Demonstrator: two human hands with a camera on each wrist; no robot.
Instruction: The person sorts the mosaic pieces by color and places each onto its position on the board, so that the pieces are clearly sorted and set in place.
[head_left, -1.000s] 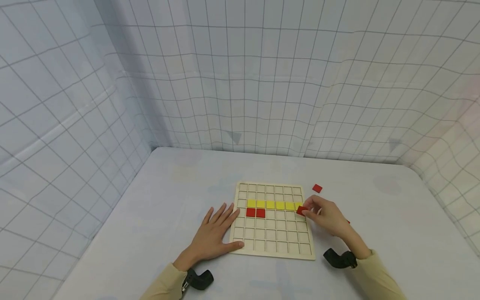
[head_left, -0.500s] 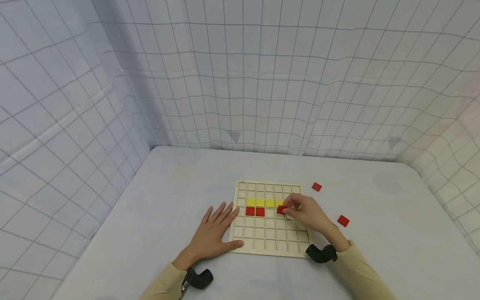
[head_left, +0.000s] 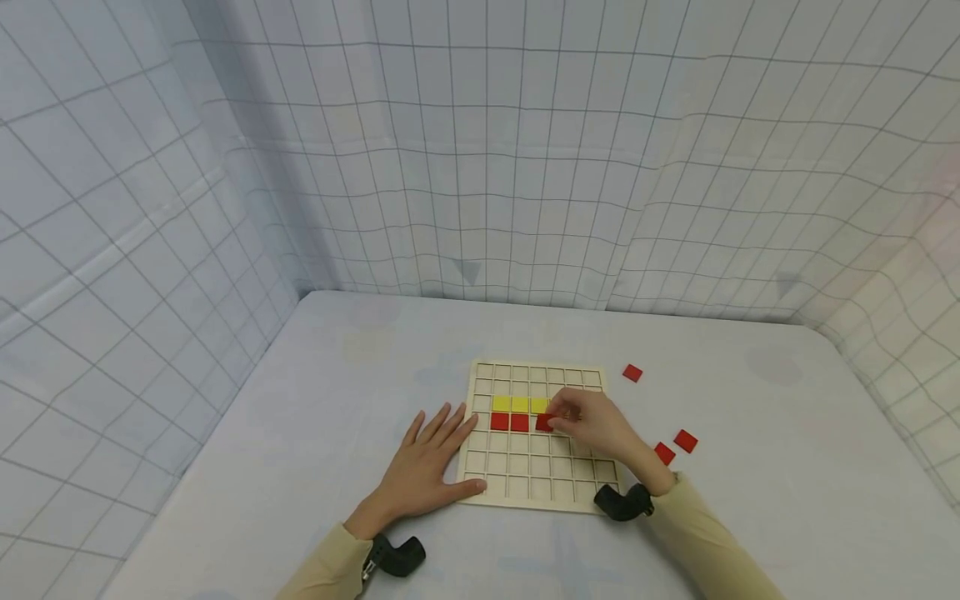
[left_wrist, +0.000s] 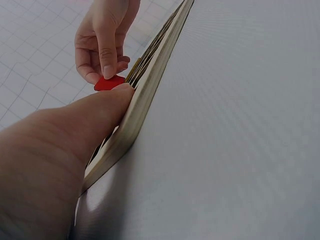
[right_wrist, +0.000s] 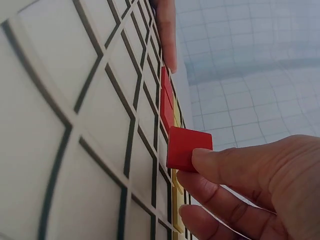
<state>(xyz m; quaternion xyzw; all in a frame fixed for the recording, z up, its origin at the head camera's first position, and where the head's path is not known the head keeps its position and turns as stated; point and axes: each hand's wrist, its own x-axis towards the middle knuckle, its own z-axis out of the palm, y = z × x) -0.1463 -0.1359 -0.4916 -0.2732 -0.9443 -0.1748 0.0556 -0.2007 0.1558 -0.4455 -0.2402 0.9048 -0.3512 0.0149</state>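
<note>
A pale wooden grid board (head_left: 528, 492) lies on the table. My left hand (head_left: 423, 475) rests flat at its left edge, fingers spread, the thumb on the near left corner. Between thumb and fingers my right hand (head_left: 596, 425) pinches a red square tile (right_wrist: 187, 147), close over the board. Two red tiles (head_left: 510, 422) sit side by side in the board's cells, left of the held one. Behind them runs a row of yellow tiles (head_left: 519, 405), its right part hidden by my right hand.
Loose red tiles lie on the table right of the board: one tile (head_left: 633, 372) farther back, and a pair, one tile (head_left: 686, 441) beside another tile (head_left: 664, 453), near my right wrist. White grid-patterned cloth (head_left: 480, 167) hangs behind the table.
My right hand has carried the red tile leftward across the board, from its right edge toward the two placed red tiles. Loose red tiles near the wrist are uncovered. My left hand stays put.
</note>
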